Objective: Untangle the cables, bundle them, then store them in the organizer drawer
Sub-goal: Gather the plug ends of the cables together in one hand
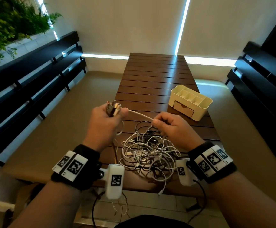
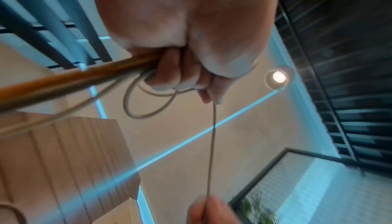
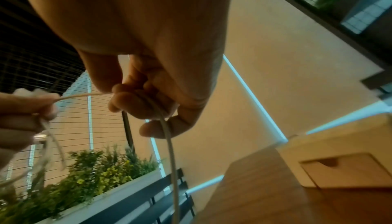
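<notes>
A tangle of white, grey and black cables [image 1: 150, 153] lies on the near end of the wooden table [image 1: 155, 74]. My left hand [image 1: 108, 119] is raised above the table's left edge and grips a bunch of cable plugs [image 1: 112, 106]. A white cable [image 1: 140, 114] stretches taut from it to my right hand [image 1: 165, 122], which pinches it between thumb and fingers. The same white cable [image 2: 212, 143] runs down from my left hand [image 2: 191, 69] in the left wrist view. In the right wrist view, my right hand [image 3: 148, 96] holds the white cable [image 3: 169, 152].
A cream organizer [image 1: 191, 102] with open top compartments and a closed front drawer [image 1: 184, 109] stands on the table's right side; the drawer [image 3: 347, 172] shows in the right wrist view too. Dark benches [image 1: 31, 76] flank both sides. Loose cable ends hang over the near table edge.
</notes>
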The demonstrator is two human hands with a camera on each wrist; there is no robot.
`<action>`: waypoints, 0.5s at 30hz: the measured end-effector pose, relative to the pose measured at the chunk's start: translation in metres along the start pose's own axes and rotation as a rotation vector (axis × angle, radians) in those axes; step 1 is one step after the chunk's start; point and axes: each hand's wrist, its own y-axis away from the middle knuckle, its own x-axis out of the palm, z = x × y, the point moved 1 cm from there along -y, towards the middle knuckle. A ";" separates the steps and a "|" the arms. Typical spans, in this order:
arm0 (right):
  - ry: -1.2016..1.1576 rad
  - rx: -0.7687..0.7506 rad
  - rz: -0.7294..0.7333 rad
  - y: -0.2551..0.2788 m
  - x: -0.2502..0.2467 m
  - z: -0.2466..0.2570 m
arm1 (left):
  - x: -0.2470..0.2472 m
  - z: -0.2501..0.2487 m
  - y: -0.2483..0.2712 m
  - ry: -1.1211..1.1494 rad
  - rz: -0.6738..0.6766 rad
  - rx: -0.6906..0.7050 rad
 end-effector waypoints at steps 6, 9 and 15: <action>0.008 0.024 -0.162 -0.007 -0.007 -0.014 | -0.002 0.023 0.002 -0.172 0.015 -0.234; 0.209 -0.168 -0.166 -0.018 -0.012 0.000 | 0.011 0.020 0.004 -0.247 0.136 -0.231; 0.369 -0.372 -0.076 -0.030 -0.001 0.020 | 0.030 -0.008 -0.001 -0.275 0.239 0.008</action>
